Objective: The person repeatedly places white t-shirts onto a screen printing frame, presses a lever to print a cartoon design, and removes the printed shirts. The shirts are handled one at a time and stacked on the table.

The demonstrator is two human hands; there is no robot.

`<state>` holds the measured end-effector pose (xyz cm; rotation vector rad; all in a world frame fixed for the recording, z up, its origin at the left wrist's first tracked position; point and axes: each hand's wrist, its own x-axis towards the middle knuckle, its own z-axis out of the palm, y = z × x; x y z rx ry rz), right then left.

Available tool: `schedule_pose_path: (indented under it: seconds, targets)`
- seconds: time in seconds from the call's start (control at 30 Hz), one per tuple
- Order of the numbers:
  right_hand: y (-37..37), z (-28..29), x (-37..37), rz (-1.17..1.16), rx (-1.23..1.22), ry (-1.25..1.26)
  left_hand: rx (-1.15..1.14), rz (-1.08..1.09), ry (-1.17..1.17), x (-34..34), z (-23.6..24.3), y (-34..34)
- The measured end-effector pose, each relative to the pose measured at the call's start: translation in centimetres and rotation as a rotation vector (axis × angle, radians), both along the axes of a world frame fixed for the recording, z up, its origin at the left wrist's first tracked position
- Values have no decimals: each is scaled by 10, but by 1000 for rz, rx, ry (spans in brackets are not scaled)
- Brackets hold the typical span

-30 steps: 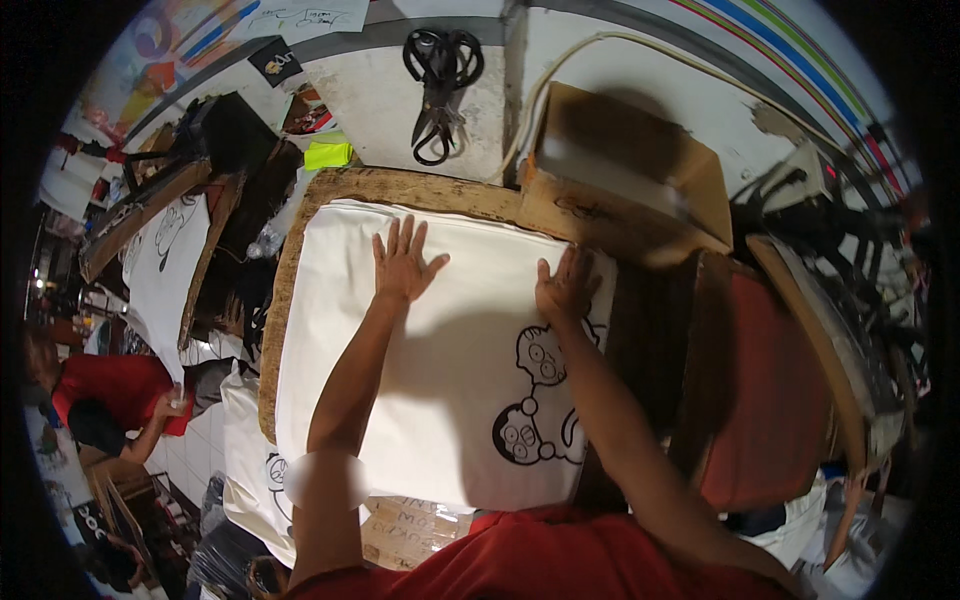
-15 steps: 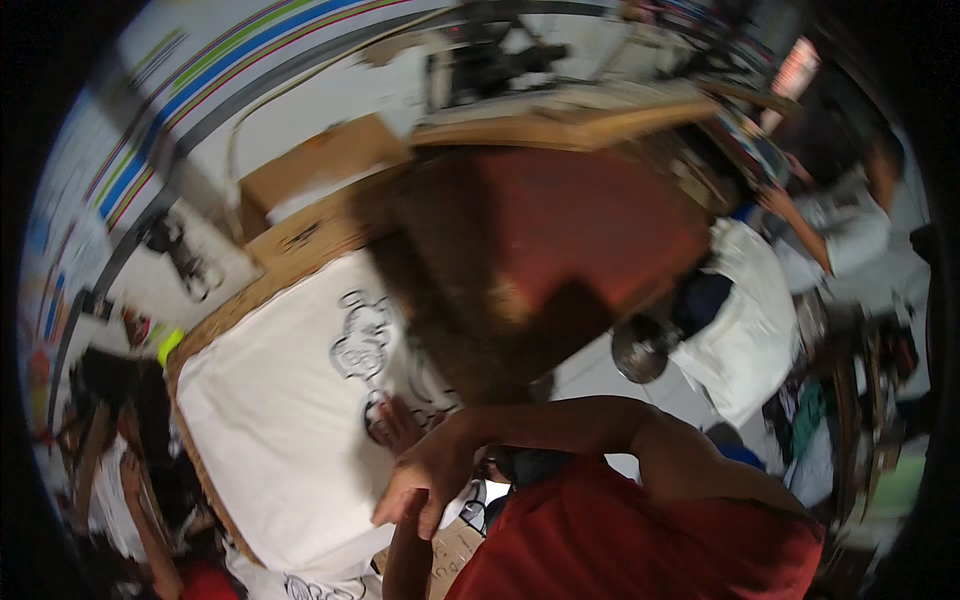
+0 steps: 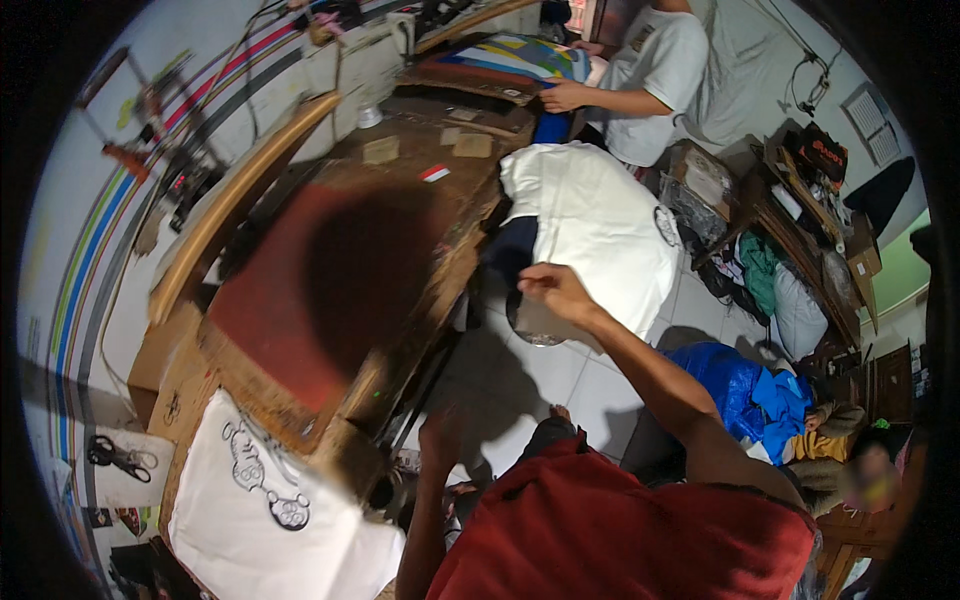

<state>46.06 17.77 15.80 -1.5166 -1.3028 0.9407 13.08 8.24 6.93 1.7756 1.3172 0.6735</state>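
My right hand (image 3: 558, 292) is stretched forward over the near left edge of a draped heap of white cloth (image 3: 600, 215). Its fingers are curled together, and whether anything is between them I cannot make out. The heap has a small black print at its right side and a dark navy piece (image 3: 515, 245) at its left. My left hand (image 3: 440, 435) hangs low beside the table edge, blurred and in shadow, its fingers unclear. Left of it a white cloth (image 3: 250, 530) with a black cartoon print lies spread over a board.
A wooden table (image 3: 345, 405) with a red panel (image 3: 270, 300) stretches ahead. A wood-framed screen (image 3: 240, 200) leans up at its left. Another person (image 3: 650, 85) in white stands at the far end, hands at a colourful sheet (image 3: 520, 58). A blue bag (image 3: 715, 385) lies right.
The view has swung right. My hands, close together by the printed white cloth before, are now apart; the right one has reached out to the white heap.
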Motion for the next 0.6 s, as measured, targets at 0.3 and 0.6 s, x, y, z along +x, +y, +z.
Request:
schedule_pose_path:
  seconds: [0.3, 0.6]
  targets:
    - [-88, -164, 336, -932, -228, 183, 248, 50, 32, 316, -42, 149]
    - [-128, -176, 374, -663, -378, 629, -153, 167, -532, 335, -14, 158]
